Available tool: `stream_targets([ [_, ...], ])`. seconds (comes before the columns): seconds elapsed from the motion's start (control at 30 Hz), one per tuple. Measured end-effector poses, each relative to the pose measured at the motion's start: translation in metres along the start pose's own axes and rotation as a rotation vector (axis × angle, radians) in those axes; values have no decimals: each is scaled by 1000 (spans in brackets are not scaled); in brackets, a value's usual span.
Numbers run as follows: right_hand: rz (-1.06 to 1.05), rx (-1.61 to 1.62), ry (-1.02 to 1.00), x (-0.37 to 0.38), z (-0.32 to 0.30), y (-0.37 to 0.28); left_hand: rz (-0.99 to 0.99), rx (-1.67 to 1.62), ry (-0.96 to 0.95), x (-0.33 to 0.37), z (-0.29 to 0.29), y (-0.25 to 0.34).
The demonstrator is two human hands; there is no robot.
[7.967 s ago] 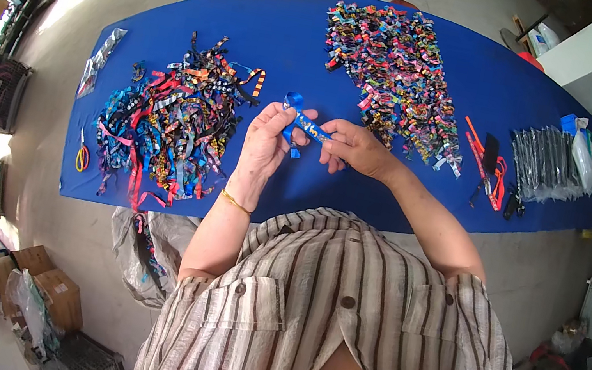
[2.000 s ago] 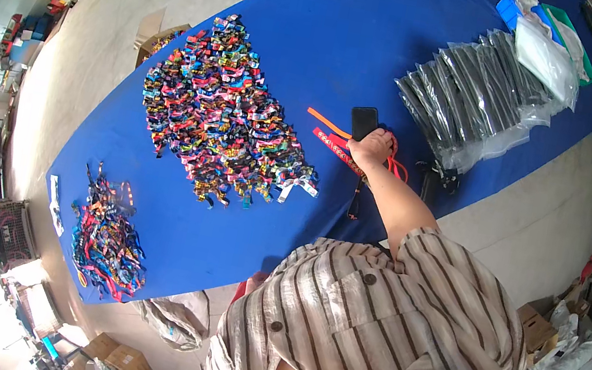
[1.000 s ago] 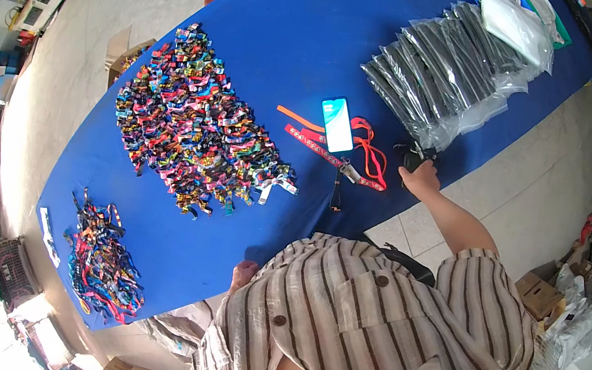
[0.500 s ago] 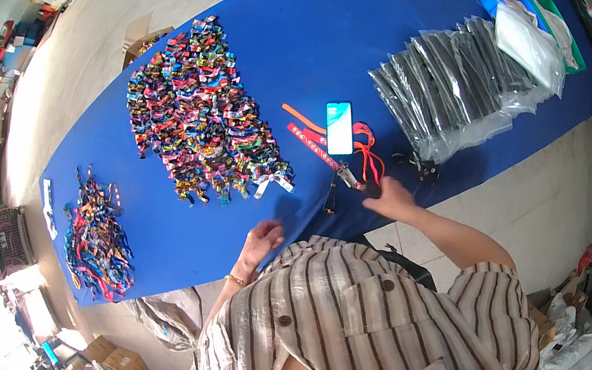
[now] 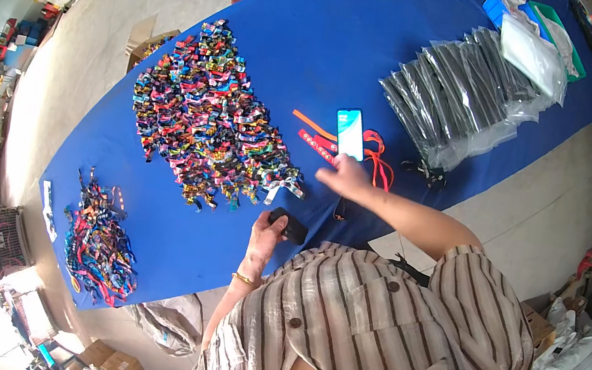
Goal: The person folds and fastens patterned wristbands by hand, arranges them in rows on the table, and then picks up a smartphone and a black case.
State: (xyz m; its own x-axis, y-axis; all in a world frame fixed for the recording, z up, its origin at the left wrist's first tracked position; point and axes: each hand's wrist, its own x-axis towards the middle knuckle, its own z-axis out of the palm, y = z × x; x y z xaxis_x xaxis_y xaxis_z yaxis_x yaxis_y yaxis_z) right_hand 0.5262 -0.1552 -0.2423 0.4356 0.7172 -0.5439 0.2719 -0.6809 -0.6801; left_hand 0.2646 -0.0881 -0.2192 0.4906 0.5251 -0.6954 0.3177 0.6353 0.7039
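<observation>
My left hand [image 5: 263, 239] is near the table's front edge, closed on a small black boxy object [image 5: 290, 227] whose kind I cannot make out. My right hand [image 5: 348, 178] reaches over the phone's near end with its fingers apart, a fingertip at the bottom of the lit screen. The phone [image 5: 350, 133] lies face up across a red-orange strap [image 5: 381, 165], partly on top of it. A red printed band [image 5: 310, 140] sticks out to the phone's left. My right hand covers the band's near end.
Left of the phone spreads a wide heap of colourful short straps [image 5: 213, 115]. A smaller bundle of lanyards [image 5: 98, 245] lies at the far left. Dark items in clear bags [image 5: 463, 88] are stacked at right, beside blue [image 5: 501, 10] and green bins [image 5: 579, 70]. Everything rests on a blue cloth [image 5: 305, 44].
My right hand has moved left from beside the straps to the phone's near end. The black object has appeared in my left hand, which was without it before.
</observation>
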Motion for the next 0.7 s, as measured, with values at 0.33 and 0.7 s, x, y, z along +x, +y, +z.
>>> stream_targets([
  [0.33,455,-272,543,69,6,17,15,300,27,-10,-29,1],
  [0.7,389,-302,637,70,11,10,-54,216,-76,2,-59,-16],
])
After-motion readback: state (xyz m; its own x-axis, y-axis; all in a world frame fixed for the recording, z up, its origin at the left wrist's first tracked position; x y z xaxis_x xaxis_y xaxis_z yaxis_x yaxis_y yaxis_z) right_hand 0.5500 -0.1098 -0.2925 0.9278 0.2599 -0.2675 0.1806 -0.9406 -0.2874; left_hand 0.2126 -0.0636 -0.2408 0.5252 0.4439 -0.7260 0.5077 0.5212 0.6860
